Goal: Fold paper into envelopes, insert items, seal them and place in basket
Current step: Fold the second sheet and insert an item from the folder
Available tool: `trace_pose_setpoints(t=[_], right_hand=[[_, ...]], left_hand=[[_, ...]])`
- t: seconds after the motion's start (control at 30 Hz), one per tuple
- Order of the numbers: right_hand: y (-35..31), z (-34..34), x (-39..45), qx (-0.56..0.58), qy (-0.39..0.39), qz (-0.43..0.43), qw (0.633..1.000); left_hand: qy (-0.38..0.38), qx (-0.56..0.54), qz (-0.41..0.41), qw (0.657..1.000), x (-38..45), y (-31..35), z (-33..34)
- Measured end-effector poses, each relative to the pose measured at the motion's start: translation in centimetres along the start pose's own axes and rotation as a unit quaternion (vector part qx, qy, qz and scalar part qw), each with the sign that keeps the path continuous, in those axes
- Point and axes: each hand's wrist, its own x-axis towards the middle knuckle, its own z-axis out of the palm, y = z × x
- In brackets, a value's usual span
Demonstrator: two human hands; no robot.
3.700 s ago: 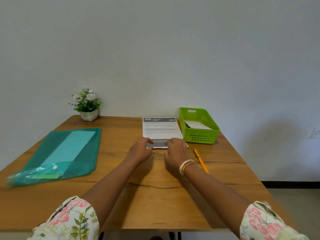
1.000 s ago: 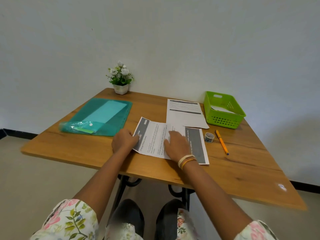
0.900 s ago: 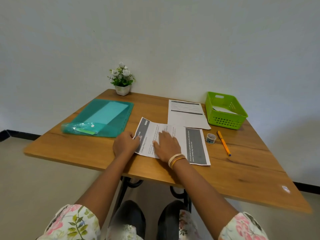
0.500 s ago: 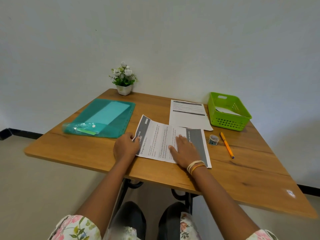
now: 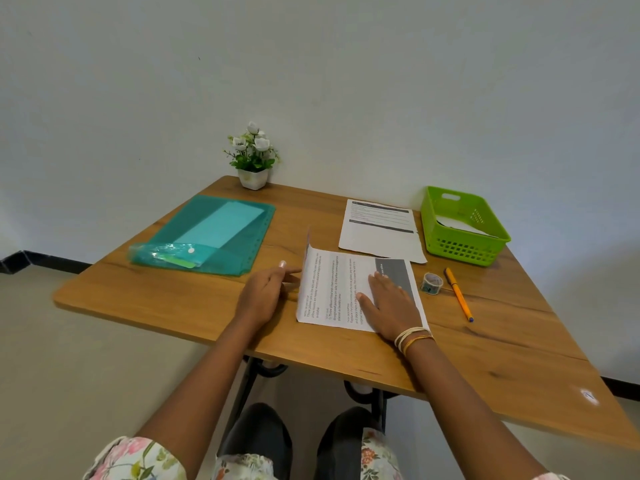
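Observation:
A printed sheet point(image 5: 332, 289) lies crosswise near the front of the wooden table point(image 5: 485, 341). Its left end stands up as a raised flap. My left hand point(image 5: 265, 294) is beside that flap, its fingers fairly straight and touching the lifted edge. My right hand point(image 5: 391, 306) lies flat on the sheet's right half, next to its dark grey band. A second printed sheet point(image 5: 381, 230) lies behind it. The green basket point(image 5: 485, 244) stands at the back right with white paper inside.
A small tape roll point(image 5: 432, 283) and an orange pen point(image 5: 459, 294) lie right of the sheet. A teal plastic folder point(image 5: 214, 233) covers the left side. A potted white-flower plant point(image 5: 252, 157) stands at the back by the wall.
The left end of the sheet has come up off the table into a standing flap under my left hand. My right hand slid right along the sheet and stays flat on it.

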Motion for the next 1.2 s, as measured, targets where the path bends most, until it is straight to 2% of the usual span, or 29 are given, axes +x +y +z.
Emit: trace_pose_setpoints(t=[0.13,0.3,0.43,0.53,0.77,0.97,1.2], right_hand=[[-0.1,-0.1,-0.1,0.005,0.001,-0.002,1.000],[-0.2,-0.2,-0.2,0.021,0.005,-0.003,1.000],[-0.5,0.0,-0.2,0.014,0.008,0.000,1.000],[-0.5,0.2,-0.2,0.014,0.011,0.003,1.000],[-0.4,0.2,-0.2,0.014,0.016,0.003,1.000],[-0.6,0.2,-0.4,0.015,0.022,0.004,1.000],[-0.5,0.1,-0.4,0.018,0.025,0.004,1.000]], left_hand=[[-0.022,0.156,0.066,0.985,-0.3,0.4,0.5],[-0.015,0.258,0.111,0.960,-0.8,0.9,1.4],[0.009,0.340,0.092,0.936,-1.6,1.8,3.3],[0.034,0.398,0.045,0.916,-2.6,2.7,5.3],[0.051,0.352,-0.144,0.923,-1.2,6.6,7.0],[0.074,0.294,-0.203,0.931,-0.1,6.4,6.8],[0.034,0.171,-0.297,0.939,1.8,6.9,4.9]])
